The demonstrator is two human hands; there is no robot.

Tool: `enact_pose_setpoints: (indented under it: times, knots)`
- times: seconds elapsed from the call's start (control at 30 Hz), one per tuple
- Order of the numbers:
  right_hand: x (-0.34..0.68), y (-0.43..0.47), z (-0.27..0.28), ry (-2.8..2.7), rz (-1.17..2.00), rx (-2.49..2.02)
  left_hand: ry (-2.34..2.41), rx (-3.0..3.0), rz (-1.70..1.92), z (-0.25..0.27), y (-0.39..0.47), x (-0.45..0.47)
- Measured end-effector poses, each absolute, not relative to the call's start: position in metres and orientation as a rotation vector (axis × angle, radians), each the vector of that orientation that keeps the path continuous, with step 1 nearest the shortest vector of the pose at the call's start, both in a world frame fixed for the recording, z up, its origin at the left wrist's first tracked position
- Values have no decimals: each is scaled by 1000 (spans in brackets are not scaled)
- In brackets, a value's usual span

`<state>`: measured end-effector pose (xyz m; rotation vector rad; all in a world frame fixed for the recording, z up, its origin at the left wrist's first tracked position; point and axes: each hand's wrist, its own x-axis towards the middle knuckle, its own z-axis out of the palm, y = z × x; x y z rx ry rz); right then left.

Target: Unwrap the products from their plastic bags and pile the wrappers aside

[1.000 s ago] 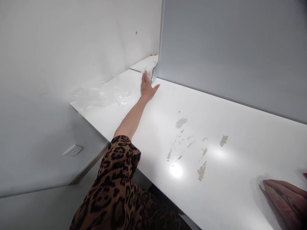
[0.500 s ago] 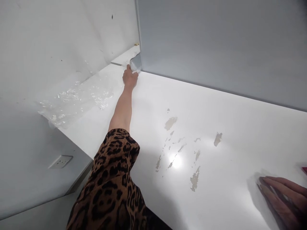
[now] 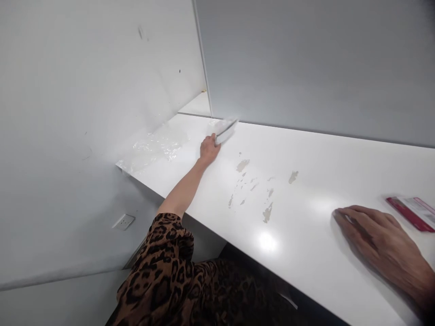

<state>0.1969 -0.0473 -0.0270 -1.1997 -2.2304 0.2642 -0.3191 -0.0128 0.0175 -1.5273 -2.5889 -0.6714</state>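
Observation:
My left hand [image 3: 210, 148] reaches far across the white tabletop and is closed on the near edge of a flat, pale grey slab [image 3: 226, 132] with a dark rim. Clear plastic shows around the slab; what kind of thing it is I cannot make out. My right hand [image 3: 380, 242] lies palm down on the tabletop at the right, fingers stretched forward and resting on the surface, with nothing visible in them. Just beyond it is a red and white flat packet [image 3: 413, 213]. Crumpled clear plastic film [image 3: 158, 147] lies to the left of my left hand.
A grey partition [image 3: 306, 68] rises along the back of the white tabletop [image 3: 306, 149]. The white wall [image 3: 102, 90] stands at the left, with a socket [image 3: 124, 222] below the table. Worn patches [image 3: 268, 212] mark the tabletop's middle. A small yellow thing [image 3: 204, 91] sits in the far corner.
My left hand has drawn the slab out of the far corner, rightward along the partition, and tilted it. The view has shifted right, bringing more of my right hand and the red packet into sight.

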Motion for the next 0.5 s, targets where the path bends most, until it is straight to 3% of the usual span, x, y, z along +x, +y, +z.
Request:
enact_pose_setpoints:
  times: [0.2, 0.5]
  knots:
    - [194, -43, -25, -2344, 200, -1013, -2443, -1812, -581, 19, -44, -221]
    - [183, -39, -16, -2383, 227, -960, -2195, -2258, -795, 3, -75, -152]
